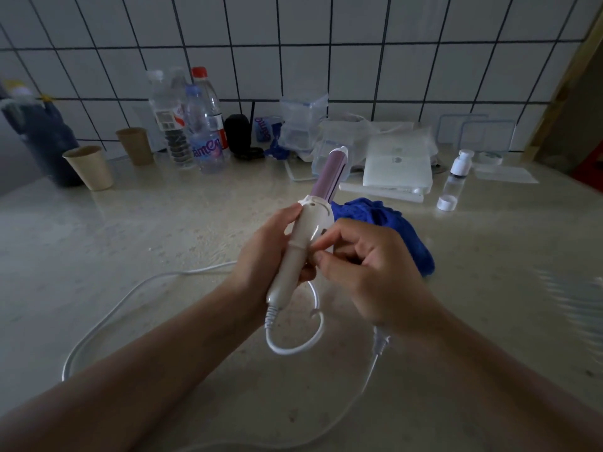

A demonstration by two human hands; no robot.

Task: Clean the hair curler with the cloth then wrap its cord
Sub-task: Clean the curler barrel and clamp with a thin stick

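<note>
The hair curler (308, 220) has a white handle and a pink barrel that points away from me, tilted up. My left hand (261, 256) grips the handle from the left. My right hand (365, 272) is at the handle's right side with fingers pinched on the white cord (301, 347), which loops below the handle. The rest of the cord trails across the counter to the left and toward the front. The blue cloth (391, 223) lies crumpled on the counter just behind my right hand, touched by neither hand.
Along the tiled wall stand two paper cups (89, 168), several plastic bottles (195, 125), a dark bottle (39, 132), clear containers (303, 115) and a white box (396, 164). A small pump bottle (456, 172) and its cap (446, 202) sit at the right.
</note>
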